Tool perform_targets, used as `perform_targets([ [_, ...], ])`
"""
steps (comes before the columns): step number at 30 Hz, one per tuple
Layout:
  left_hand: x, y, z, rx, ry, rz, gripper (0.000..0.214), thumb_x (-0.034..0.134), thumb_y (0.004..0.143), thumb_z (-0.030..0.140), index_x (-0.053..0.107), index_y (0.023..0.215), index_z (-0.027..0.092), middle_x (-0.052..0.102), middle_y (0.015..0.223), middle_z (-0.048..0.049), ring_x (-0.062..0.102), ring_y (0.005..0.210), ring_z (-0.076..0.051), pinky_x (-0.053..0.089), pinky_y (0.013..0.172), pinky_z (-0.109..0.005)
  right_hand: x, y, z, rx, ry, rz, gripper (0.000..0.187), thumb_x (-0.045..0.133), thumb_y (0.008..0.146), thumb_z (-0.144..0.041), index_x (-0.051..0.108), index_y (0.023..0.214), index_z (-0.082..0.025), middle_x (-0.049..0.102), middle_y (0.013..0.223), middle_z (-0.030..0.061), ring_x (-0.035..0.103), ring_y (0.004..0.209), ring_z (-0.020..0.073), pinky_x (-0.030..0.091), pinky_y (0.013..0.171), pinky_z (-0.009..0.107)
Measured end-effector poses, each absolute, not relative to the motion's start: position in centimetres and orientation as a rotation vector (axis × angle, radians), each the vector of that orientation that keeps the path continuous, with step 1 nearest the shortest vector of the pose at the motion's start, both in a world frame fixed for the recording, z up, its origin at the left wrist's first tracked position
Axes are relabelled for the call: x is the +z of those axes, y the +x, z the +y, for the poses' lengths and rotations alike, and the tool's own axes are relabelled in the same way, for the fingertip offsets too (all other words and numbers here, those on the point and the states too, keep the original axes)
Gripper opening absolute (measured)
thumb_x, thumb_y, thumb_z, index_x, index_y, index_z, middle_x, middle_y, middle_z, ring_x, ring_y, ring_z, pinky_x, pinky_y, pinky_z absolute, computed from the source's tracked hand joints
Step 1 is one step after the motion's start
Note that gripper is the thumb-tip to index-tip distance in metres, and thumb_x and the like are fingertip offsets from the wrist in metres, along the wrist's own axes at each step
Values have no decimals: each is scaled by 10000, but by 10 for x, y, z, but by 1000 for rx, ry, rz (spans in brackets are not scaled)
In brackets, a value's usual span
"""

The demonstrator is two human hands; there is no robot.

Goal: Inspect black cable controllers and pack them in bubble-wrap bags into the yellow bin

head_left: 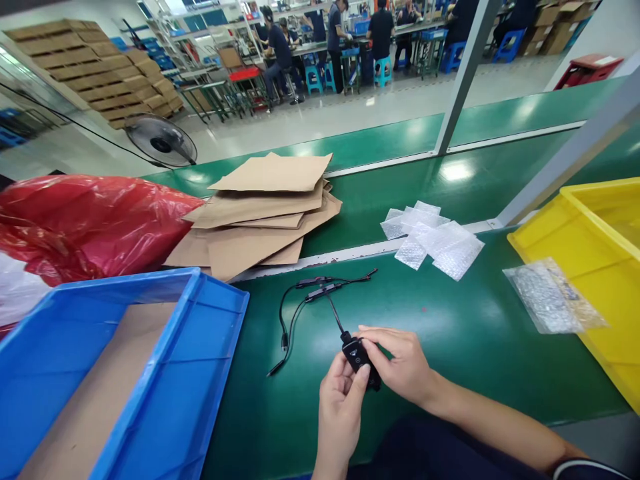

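Note:
Between both hands, above the green tabletop, is a small black box-shaped electronic device [356,353] with white markings and a black cable running from its top end. My left hand [344,393] grips its lower left side, thumb on the face. The fingers of my right hand [397,360] close on its upper right edge near the cable end. Just beyond lie black cables [320,291] with inline modules and plugs, and the device's own cable reaches toward them. Part of the device is hidden by my fingers.
A blue bin [220,333] with cardboard inside stands left, a yellow bin [550,233] right. Cardboard sheets [270,200], a red plastic bag [90,220] and bubble-wrap pouches [435,237] lie further back. A bubble bag [550,297] rests against the yellow bin. People work in the background.

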State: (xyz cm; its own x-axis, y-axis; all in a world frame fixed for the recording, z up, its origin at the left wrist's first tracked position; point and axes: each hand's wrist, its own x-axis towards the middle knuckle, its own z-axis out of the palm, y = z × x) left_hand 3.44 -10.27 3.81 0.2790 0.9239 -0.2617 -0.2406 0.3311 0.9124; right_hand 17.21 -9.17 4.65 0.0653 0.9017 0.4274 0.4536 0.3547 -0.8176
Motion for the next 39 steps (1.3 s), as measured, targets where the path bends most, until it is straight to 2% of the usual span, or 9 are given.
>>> perform_targets([
  [6,46,42,-107,919,992,1076,388,641,818,375,599,1136,157,676,1061,-117,635,990,-259,532,779,-295,56,176,-98,784,-1299,-1552,314,409,903,-176,713,979,-173,711,1015,74,651,1011,209,533,898,317],
  [13,44,45,-108,934,991,1064,411,645,814,373,591,1163,164,660,1095,-114,612,1027,-253,491,894,-335,62,182,-105,926,-1248,-1626,336,415,952,-256,654,1155,-137,618,1212,113,564,1149,227,435,1022,366],
  [21,35,38,-112,811,1011,875,325,592,867,306,587,1155,154,642,1049,-102,581,932,-201,477,810,-285,62,196,-102,1297,-1115,-1406,298,501,940,-375,734,1018,-206,709,1010,54,554,1154,250,415,1021,403],
  [24,36,40,-113,786,1044,819,218,556,888,308,605,1033,152,622,897,-62,566,843,-178,468,779,-286,63,200,-102,1414,-1119,-1364,313,524,922,-394,742,938,-170,711,875,59,674,841,220,536,830,360],
  [26,37,44,-114,754,1087,809,180,531,900,317,596,952,157,594,833,-40,553,805,-167,459,778,-287,63,203,-101,1529,-1143,-1261,280,575,880,-397,714,964,-169,668,1050,81,620,529,119,550,556,276],
  [28,39,47,-116,690,1140,830,191,512,907,334,584,900,157,585,817,-39,547,797,-167,448,783,-290,63,205,-101,1625,-1150,-1155,251,622,837,-389,683,930,-163,582,1206,112,532,394,49,463,381,212],
  [31,42,49,-121,616,1207,887,227,488,914,363,579,894,156,584,808,-45,544,791,-173,435,788,-295,63,207,-101,1687,-1131,-1126,221,620,836,-367,626,847,-146,579,1170,111,546,381,50,420,333,177],
  [36,41,45,-126,613,1187,913,258,502,896,409,569,872,161,552,756,-29,522,736,-165,429,740,-282,60,209,-106,1693,-1096,-1286,195,534,905,-316,588,1036,-182,593,1079,67,582,432,51,453,376,153],
  [39,43,43,-127,580,1189,940,273,500,894,426,561,857,163,534,740,-20,511,721,-161,421,731,-274,59,207,-108,1745,-1044,-1309,225,575,883,-360,597,1009,-175,601,1059,65,585,442,63,471,386,174],
])
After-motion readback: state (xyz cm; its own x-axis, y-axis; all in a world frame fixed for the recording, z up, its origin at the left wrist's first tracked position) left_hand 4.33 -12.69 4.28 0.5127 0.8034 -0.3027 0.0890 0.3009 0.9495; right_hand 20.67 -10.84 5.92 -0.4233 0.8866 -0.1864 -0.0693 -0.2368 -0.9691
